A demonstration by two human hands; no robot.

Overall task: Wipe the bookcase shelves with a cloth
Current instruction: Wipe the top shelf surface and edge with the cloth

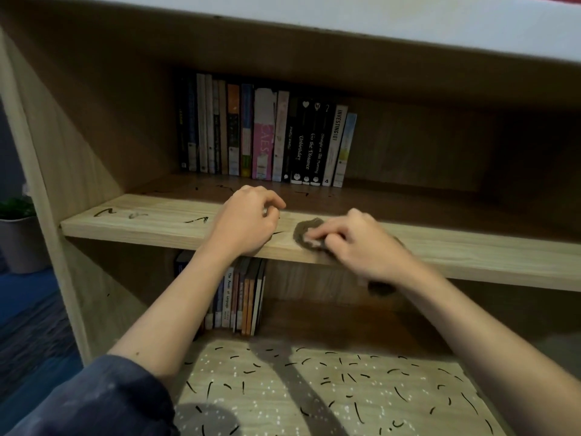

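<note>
On the middle shelf (471, 250) of the bookcase (63, 152), near its front edge, a dark cloth (306, 229) is pressed flat against the wood by the right hand (361, 247). The right fingers (327, 232) are bent down over the cloth and grip it; a further dark part of it is seen hanging below the wrist, under the shelf edge. Just to the left, apart from the cloth, the left hand (245, 221) is rested on the same shelf edge with its fingers (270, 199) curled inward; whether anything is held inside them cannot be told. Short black marks (107, 211) are scattered along the shelf to the left of both hands. A row of upright books (267, 136) is set at the back of this shelf. On the lower shelf (314, 388), many more black strokes and pale specks are seen, with a smaller group of books (242, 297) standing behind. A potted plant (19, 234) is placed outside the bookcase at the left.
</note>
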